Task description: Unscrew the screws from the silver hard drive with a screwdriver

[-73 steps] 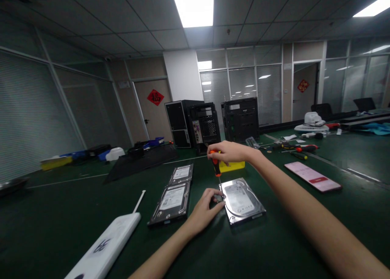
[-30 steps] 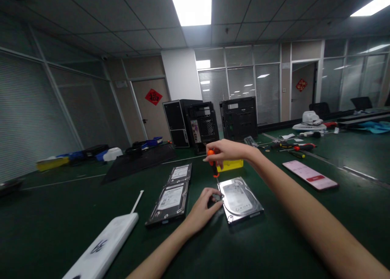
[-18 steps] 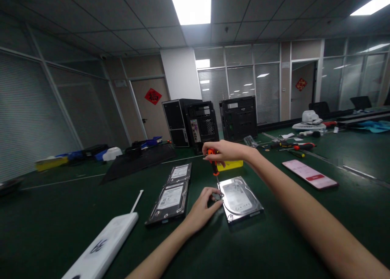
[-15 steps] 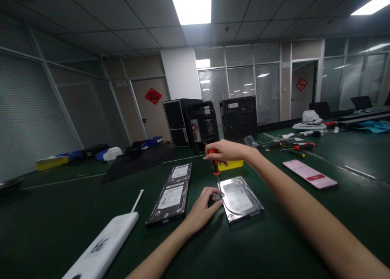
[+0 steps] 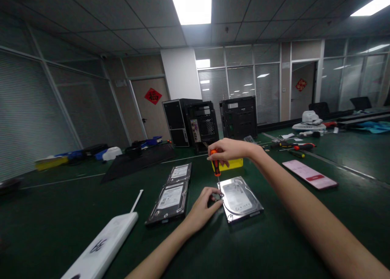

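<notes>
A silver hard drive (image 5: 239,197) lies label side up on the dark green table. My right hand (image 5: 230,149) grips a screwdriver (image 5: 216,167) by its orange and black handle, with the shaft pointing down to the drive's left edge. At that same edge, the bent fingers of my left hand (image 5: 205,209) close on the drive, near the screwdriver's tip. Exactly what lies under the fingertips is hidden. Left of my left hand, two more hard drives (image 5: 170,197) with white labels lie one behind the other.
A yellow box (image 5: 231,164) stands behind my right hand. Computer cases (image 5: 239,118) stand farther back. To the right lie a pink-screened phone (image 5: 310,174) and several hand tools (image 5: 304,146). At the lower left is a white device (image 5: 102,246) marked with a number. A black mat (image 5: 138,161) lies behind it.
My right hand and the screwdriver handle have shifted slightly to the right, and the fingers have turned a little round the handle. My left hand and the hard drive have stayed put.
</notes>
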Tool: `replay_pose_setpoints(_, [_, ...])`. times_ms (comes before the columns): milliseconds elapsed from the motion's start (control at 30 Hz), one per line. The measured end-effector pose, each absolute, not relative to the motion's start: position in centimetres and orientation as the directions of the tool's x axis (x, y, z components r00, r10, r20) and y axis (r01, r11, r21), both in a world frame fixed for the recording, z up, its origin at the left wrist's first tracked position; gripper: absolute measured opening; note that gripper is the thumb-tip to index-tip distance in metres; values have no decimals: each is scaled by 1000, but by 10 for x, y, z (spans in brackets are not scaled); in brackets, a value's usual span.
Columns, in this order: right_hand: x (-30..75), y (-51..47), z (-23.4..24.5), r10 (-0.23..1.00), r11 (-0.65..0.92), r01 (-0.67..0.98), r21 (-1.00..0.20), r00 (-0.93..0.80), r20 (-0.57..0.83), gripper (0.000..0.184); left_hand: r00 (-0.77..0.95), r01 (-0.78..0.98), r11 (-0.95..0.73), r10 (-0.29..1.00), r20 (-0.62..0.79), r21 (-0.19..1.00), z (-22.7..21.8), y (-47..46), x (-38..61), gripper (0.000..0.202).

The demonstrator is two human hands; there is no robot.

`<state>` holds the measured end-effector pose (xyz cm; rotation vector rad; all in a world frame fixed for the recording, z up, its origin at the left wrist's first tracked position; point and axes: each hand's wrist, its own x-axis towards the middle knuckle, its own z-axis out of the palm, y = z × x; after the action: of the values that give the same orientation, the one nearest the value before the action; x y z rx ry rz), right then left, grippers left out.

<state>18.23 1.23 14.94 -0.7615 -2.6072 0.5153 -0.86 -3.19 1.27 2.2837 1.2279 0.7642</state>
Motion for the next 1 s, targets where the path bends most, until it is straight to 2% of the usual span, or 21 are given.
replay_pose_setpoints(433, [180,13,147,581,781,429,-453,-764,279,37,455,603,-521,847,276,604,11,-31,-9,30])
replay_pose_setpoints(733, [179,14,149,547,834,455,-312,-753,366,35,451,607,-513,851,269,607,10,-30,-9,31])
replay_pose_setpoints(867, [176,16,148,503,862,471,-189,-744,440,28,446,611,-507,855,265,608,10,-30,-9,32])
replay_pose_setpoints(1000, [176,18,146,525,844,513,-153,-738,424,35,445,607,-509,854,269,610,9,-30,-9,31])
